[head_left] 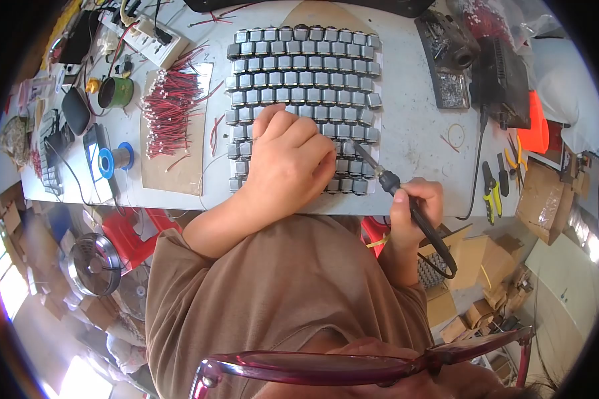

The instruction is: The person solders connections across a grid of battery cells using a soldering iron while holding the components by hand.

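Observation:
My left hand point(289, 156) lies over the lower middle rows of small silver metal-cased parts point(299, 63), its fingers curled closed. A thin solder wire point(213, 161) runs into it from the left; the fingertips are mostly hidden. In my right hand point(416, 209), at the table's front edge, is a soldering iron point(389, 181), gripped like a pen. The iron's tip points up and left, at the parts in the lower right of the block, close beside my left hand. Whether it touches one I cannot tell.
Left of the parts, red wires with white connectors point(173, 113) lie on cardboard point(156, 176). Further left are a solder spool point(116, 159), a green tin point(115, 92) and a power strip point(156, 40). At right are the iron stand point(446, 46), a black box point(502, 83) and yellow-handled cutters point(491, 193).

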### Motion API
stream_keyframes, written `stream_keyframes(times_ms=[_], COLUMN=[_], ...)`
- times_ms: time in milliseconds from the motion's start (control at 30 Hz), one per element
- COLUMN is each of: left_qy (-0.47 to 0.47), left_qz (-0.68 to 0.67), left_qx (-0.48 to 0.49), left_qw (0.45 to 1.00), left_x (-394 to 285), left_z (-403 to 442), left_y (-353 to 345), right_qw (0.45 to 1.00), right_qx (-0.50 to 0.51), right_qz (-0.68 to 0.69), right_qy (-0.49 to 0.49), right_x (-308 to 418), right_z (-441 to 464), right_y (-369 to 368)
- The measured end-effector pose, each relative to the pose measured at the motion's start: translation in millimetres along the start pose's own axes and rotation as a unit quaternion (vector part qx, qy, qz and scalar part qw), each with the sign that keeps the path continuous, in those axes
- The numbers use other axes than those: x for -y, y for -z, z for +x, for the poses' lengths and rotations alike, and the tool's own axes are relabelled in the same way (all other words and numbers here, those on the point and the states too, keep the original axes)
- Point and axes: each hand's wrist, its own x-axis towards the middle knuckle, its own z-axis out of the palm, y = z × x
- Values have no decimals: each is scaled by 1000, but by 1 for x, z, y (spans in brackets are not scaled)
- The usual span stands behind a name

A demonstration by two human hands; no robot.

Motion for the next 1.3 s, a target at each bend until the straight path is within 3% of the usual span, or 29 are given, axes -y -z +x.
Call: stream_keyframes(times_ms=[867, 967, 1300], left_qy=[-12, 2, -38], left_qz=[5, 2, -5], left_qx=[-4, 1, -22], left_qw=[1000, 1000, 999], left_x=[-3, -4, -9], left_z=[6, 7, 12], left_y=[-8, -5, -19], right_qw=[1000, 999, 1000], right_qx=[7, -36, -20], right_qz=[5, -14, 19], right_qy=[-27, 10, -8], right_x=[0, 0, 0], right_z=[0, 0, 1], right_y=[7, 9, 12])
